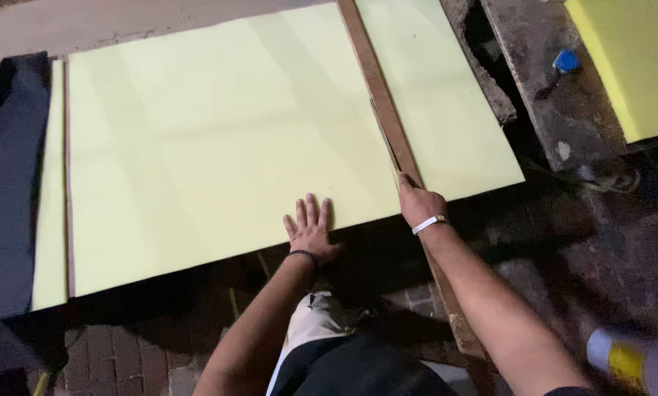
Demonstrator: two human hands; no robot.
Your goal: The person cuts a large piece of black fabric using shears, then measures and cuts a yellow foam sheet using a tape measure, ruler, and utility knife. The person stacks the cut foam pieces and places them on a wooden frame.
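- A dark cloth lay at the far left, beside a narrow pale yellow strip.
- A big pale yellow sheet covered the middle.
- The left hand lay flat and released on the sheet's near edge, fingers spread, grasping nothing.
- A long wooden strip ran from far to near across the sheet, to the right of that hand.
- The right hand was clenched around a thin blade-like tool set against the wooden strip.
- A yellow foam block sat far right.

Broad bare foam sheet lies open leftward; wooden strip bars the right.
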